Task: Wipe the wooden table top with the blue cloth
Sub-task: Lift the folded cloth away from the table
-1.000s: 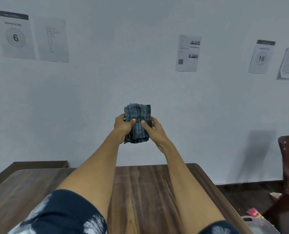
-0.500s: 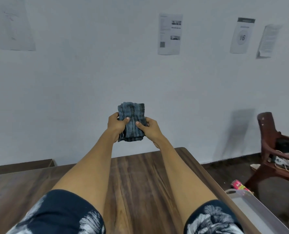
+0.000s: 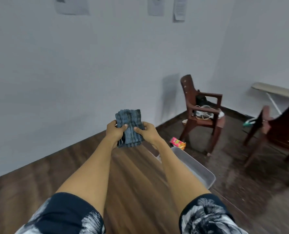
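Both hands raised in front of the person, arms stretched forward above the bench. Left hand (image 3: 114, 132) pinches the left side of the cloth (image 3: 130, 128), thumb on the near face, fingers wrapped behind. Right hand (image 3: 146, 132) grips the right side the same way, thumb pressed onto the near face. Hands are close together, thumbs nearly meeting across the cloth.

Cloth: blue-grey with darker stripes crossing in a faint check, folded into a thick upright pad, several layers showing as stacked edges along its left side. Top edge stands above the thumbs; bottom edge hangs just below the hands. It is held in the air over the far end of the bench, not touching the wood.

Bench (image 3: 137, 183): dark brown wood, grain running away from the person; the surface is motion-blurred. Its far edge meets a pale wall.

Short dark sleeves with a white print cover both upper arms at the bottom of the view.

Container: a pale grey plastic tub (image 3: 199, 169) sits just beside the right edge of the bench, lower than the top. The visible part of its inside looks bare; the rest is hidden by the right forearm. A pink and yellow packet (image 3: 177, 143) lies on the floor near its far corner.

Further right, a brown plastic chair (image 3: 203, 114) holds white cables and a dark object on its seat.
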The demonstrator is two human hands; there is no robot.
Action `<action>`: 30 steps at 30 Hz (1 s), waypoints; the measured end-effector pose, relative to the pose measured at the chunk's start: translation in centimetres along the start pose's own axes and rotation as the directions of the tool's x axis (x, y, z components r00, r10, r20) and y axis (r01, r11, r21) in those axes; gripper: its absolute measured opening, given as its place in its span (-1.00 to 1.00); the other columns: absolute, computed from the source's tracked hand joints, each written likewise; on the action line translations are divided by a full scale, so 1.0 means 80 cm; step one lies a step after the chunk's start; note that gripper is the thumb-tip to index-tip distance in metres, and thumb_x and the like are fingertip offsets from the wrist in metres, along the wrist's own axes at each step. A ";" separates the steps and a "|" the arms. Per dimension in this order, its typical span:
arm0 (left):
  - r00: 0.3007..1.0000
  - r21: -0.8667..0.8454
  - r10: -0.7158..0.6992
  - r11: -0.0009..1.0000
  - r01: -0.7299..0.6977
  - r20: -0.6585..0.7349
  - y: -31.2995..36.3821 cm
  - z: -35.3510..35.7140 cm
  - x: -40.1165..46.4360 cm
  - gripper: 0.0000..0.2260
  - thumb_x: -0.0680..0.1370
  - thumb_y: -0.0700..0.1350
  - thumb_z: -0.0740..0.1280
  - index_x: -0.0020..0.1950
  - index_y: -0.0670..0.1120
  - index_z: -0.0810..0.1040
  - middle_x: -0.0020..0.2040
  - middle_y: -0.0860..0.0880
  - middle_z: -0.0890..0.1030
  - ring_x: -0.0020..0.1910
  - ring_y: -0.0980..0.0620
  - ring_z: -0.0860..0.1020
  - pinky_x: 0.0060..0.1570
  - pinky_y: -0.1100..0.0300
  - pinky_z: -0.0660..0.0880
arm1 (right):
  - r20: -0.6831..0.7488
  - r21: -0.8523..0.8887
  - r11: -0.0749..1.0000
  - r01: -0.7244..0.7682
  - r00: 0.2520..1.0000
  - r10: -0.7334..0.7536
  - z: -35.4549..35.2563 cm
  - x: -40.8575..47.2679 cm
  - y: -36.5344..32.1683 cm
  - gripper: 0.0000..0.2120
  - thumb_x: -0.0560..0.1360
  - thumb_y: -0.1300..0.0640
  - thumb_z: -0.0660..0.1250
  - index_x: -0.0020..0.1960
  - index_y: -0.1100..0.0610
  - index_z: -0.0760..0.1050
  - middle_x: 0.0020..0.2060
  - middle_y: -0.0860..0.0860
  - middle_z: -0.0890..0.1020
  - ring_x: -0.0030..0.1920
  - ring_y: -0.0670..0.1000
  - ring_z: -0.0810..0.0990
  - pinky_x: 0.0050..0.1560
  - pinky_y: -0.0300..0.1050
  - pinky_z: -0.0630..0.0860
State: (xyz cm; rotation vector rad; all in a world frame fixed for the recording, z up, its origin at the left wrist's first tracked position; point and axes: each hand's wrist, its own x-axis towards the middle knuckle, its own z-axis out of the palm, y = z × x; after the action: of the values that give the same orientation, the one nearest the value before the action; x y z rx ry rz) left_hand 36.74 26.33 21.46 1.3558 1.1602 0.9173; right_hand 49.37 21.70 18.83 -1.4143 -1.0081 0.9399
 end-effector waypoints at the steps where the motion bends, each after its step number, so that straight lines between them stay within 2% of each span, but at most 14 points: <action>1: 1.000 -0.005 -0.018 1.000 0.018 0.022 -0.007 0.029 0.005 -0.72 0.52 -0.23 0.32 0.22 -0.24 0.45 0.17 -0.17 0.54 0.02 -0.09 0.52 0.07 0.05 0.47 | -0.018 -0.008 1.000 -0.014 1.000 0.014 -0.028 0.005 0.013 -0.71 0.55 0.26 0.29 0.23 0.36 0.45 0.14 0.24 0.58 0.08 0.16 0.60 -0.04 -0.13 0.57; 5: 0.985 -0.013 -0.132 0.991 0.134 0.107 -0.044 0.172 0.028 -0.72 0.51 -0.23 0.34 0.20 -0.25 0.46 0.15 -0.17 0.55 0.04 -0.12 0.53 0.04 0.03 0.48 | -0.105 -0.066 0.993 -0.094 0.991 0.086 -0.158 0.022 0.071 -0.76 0.55 0.28 0.29 0.19 0.34 0.47 0.11 0.26 0.60 0.03 0.13 0.61 -0.03 -0.10 0.58; 8: 0.959 -0.025 -0.235 0.970 0.242 0.158 -0.078 0.266 0.040 -0.73 0.50 -0.24 0.35 0.18 -0.25 0.48 0.15 -0.20 0.56 0.07 -0.17 0.54 0.01 0.02 0.49 | -0.173 -0.088 0.982 -0.168 0.973 0.151 -0.240 0.027 0.112 -0.75 0.54 0.29 0.29 0.20 0.34 0.47 0.10 0.20 0.60 0.07 0.15 0.60 -0.16 -0.27 0.57; 10: 0.936 -0.033 -0.298 0.950 0.309 0.187 -0.106 0.322 0.044 -0.75 0.49 -0.25 0.36 0.15 -0.24 0.49 0.14 -0.20 0.57 0.05 -0.18 0.55 -0.03 0.02 0.50 | -0.207 -0.058 0.970 -0.234 0.954 0.218 -0.289 0.028 0.142 -0.74 0.54 0.32 0.29 0.20 0.36 0.46 0.03 0.19 0.59 0.00 0.12 0.59 -0.28 -0.35 0.56; 14: 0.866 -0.012 -0.454 0.885 0.466 0.212 -0.165 0.404 0.048 -0.75 0.52 -0.23 0.32 0.19 -0.22 0.48 0.12 -0.16 0.57 0.09 -0.19 0.54 0.01 -0.03 0.51 | -0.222 -0.082 0.924 -0.374 0.911 0.349 -0.357 0.035 0.207 -0.74 0.52 0.32 0.32 0.20 0.35 0.46 -0.01 0.21 0.58 -0.06 0.05 0.56 -0.32 -0.34 0.55; 16: 0.819 -0.003 -0.537 0.836 0.549 0.202 -0.198 0.427 0.049 -0.79 0.52 -0.23 0.33 0.14 -0.21 0.49 0.11 -0.19 0.58 0.06 -0.21 0.55 0.07 -0.12 0.51 | -0.199 -0.106 0.894 -0.435 0.891 0.409 -0.377 0.041 0.241 -0.74 0.52 0.30 0.33 0.20 0.32 0.46 0.00 0.16 0.57 -0.04 0.06 0.56 -0.27 -0.30 0.54; 18: 0.773 0.014 -0.611 0.786 0.618 0.171 -0.233 0.446 0.054 -0.82 0.51 -0.21 0.34 0.08 -0.21 0.48 0.08 -0.21 0.59 0.01 -0.22 0.56 0.07 -0.16 0.51 | -0.163 -0.143 0.867 -0.477 0.875 0.455 -0.390 0.051 0.278 -0.74 0.52 0.28 0.33 0.20 0.30 0.48 0.08 0.18 0.59 0.05 0.10 0.57 -0.12 -0.21 0.53; 23: 0.675 0.043 -0.732 0.680 0.732 0.090 -0.317 0.475 0.073 -0.69 0.50 -0.19 0.37 0.20 -0.24 0.44 0.14 -0.18 0.56 0.09 -0.22 0.53 0.08 -0.09 0.50 | -0.105 -0.216 0.806 -0.551 0.834 0.542 -0.402 0.073 0.365 -0.71 0.52 0.26 0.34 0.23 0.30 0.48 0.18 0.19 0.57 0.19 0.14 0.54 0.09 -0.07 0.49; 26: 0.632 0.068 -0.773 0.634 0.770 0.054 -0.370 0.486 0.086 -0.58 0.48 -0.16 0.39 0.29 -0.24 0.39 0.24 -0.18 0.51 0.17 -0.22 0.49 0.14 -0.12 0.47 | -0.083 -0.256 0.753 -0.606 0.790 0.607 -0.401 0.081 0.408 -0.67 0.54 0.24 0.32 0.28 0.30 0.44 0.23 0.18 0.52 0.26 0.15 0.48 0.06 -0.14 0.41; 28: 0.622 0.069 -0.783 0.622 0.780 0.023 -0.396 0.492 0.092 -0.65 0.49 -0.18 0.37 0.23 -0.25 0.44 0.19 -0.20 0.53 0.13 -0.22 0.51 0.12 -0.10 0.48 | -0.087 -0.273 0.729 -0.628 0.770 0.632 -0.399 0.087 0.434 -0.66 0.55 0.24 0.31 0.30 0.30 0.41 0.24 0.18 0.51 0.26 0.15 0.47 0.04 -0.19 0.38; 30: 0.614 0.088 -0.789 0.610 0.787 -0.017 -0.418 0.498 0.095 -0.68 0.50 -0.17 0.36 0.20 -0.26 0.44 0.15 -0.17 0.53 0.12 -0.21 0.50 0.08 -0.03 0.47 | -0.091 -0.289 0.706 -0.647 0.753 0.652 -0.396 0.092 0.457 -0.66 0.55 0.23 0.31 0.30 0.29 0.42 0.22 0.18 0.52 0.22 0.14 0.49 0.09 -0.16 0.42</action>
State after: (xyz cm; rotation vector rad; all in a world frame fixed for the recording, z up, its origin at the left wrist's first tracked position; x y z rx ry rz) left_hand 72.14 22.49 -17.18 0.7428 1.5975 0.1878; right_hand 84.28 17.40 -15.23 -2.1044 -0.6697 1.3465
